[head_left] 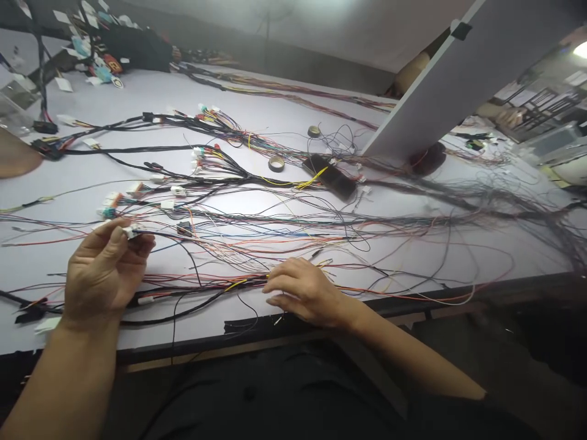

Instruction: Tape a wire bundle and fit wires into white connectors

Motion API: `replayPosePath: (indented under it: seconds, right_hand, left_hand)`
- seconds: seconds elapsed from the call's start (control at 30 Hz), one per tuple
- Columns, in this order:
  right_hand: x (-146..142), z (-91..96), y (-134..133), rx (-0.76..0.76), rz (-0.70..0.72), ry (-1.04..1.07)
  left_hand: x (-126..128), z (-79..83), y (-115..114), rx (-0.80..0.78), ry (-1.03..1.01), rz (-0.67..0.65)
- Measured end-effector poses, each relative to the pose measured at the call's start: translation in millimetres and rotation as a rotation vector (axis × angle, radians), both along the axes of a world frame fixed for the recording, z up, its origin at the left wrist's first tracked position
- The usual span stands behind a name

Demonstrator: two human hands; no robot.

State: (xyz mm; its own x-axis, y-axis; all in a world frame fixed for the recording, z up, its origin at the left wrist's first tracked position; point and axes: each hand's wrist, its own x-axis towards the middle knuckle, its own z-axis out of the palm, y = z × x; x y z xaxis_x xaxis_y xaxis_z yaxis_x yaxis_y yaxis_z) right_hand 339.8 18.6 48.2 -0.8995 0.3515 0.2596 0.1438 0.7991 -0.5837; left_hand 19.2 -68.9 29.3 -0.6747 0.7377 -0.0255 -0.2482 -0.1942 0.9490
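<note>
A wire harness (238, 183) of many coloured wires and white connectors lies spread over a white table (284, 104). My left hand (103, 272) is raised over the near left of the table, thumb and fingers pinched on a small white connector (132, 231) with a black wire trailing to the right. My right hand (305, 292) rests near the front edge, fingers curled and pointing left onto a bundle of yellow, red and black wires (238, 284). Whether it grips a wire I cannot make out.
Two tape rolls (276, 163) (314, 131) and a black flat device (331, 175) lie mid-table. A grey slanted panel (458, 73) rises at the right. More harnesses with tags (92, 55) sit at the far left. Another person's hand (509, 116) shows far right.
</note>
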Motion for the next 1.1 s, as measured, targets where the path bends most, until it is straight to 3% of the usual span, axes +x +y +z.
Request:
replayPosePath:
  seconds: [0.17, 0.3, 0.5, 0.7, 0.93, 1.1]
  right_hand:
    - [-38.1, -3.9, 0.3, 0.007, -0.146, 0.138]
    - [-59.9, -14.0, -7.6, 0.105, -0.089, 0.04]
    - [-54.6, -20.0, -15.9, 0.107, -0.015, 0.016]
    - [-52.1, -15.8, 7.9, 0.048, -0.101, 0.125]
    - [-65.1, -23.5, 26.9, 0.164, -0.013, -0.161]
    - [-68.6, -30.1, 35.2, 0.207, -0.129, -0.147]
  left_hand:
    - [6.7, 5.0, -16.0, -0.035, -0.028, 0.043]
    - [11.9, -1.1, -30.5, -0.099, -0.117, 0.069]
    - [18.9, -10.9, -52.4, -0.128, -0.189, 0.155]
    - [24.3, -10.5, -60.0, -0.05, -0.125, 0.117]
    - [26.7, -8.9, -61.6, 0.028, -0.065, 0.053]
    - [25.8, -11.6, -63.1, 0.021, -0.072, 0.04]
